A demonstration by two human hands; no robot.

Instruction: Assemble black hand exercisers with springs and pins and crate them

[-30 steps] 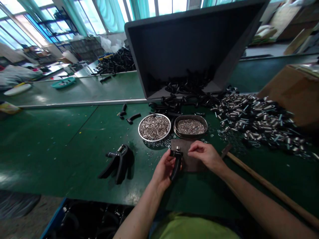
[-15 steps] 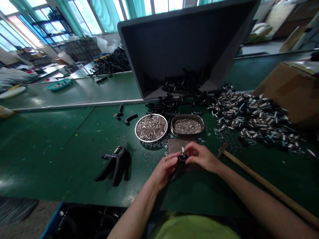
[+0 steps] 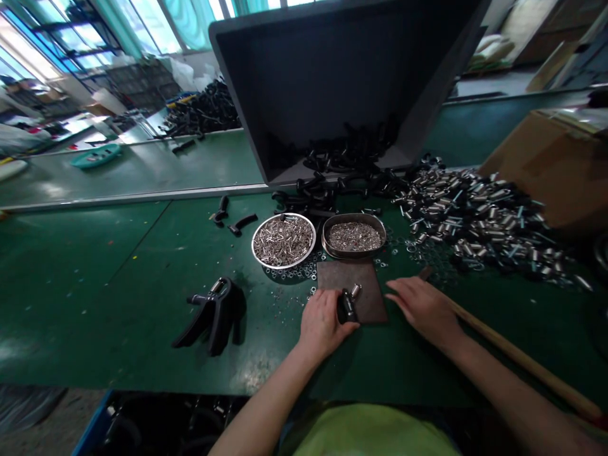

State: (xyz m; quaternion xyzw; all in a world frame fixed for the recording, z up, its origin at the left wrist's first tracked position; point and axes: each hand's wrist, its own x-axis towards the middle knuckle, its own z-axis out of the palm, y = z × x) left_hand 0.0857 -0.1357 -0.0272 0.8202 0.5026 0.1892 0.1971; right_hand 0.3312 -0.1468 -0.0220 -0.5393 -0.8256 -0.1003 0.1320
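My left hand [image 3: 325, 322] grips a black plastic clamp part [image 3: 349, 306] and holds it on a flat metal plate [image 3: 373, 301]. A small shiny spring [image 3: 356, 291] sticks out of the part; the rest is hidden by my fingers. My right hand [image 3: 427, 310] is off to the right of the plate, thumb and fingers apart, with nothing seen in it. Close behind it lies a hammer [image 3: 517, 358], its wooden handle running toward the lower right and its head partly covered by my hand. A black spring clamp [image 3: 216, 316] stands on the bench to the left.
A round dish of metal pins [image 3: 285, 240] and an oval tin of small metal parts [image 3: 356, 236] are behind the plate. A large grey bin [image 3: 332, 76] with black parts leans behind them. Springs and black parts [image 3: 484, 221] are heaped right, near a cardboard box [image 3: 546, 171].
My right hand has let go of the clamp part and moved right, toward the hammer. My left hand has turned the part and lowered it onto the plate.
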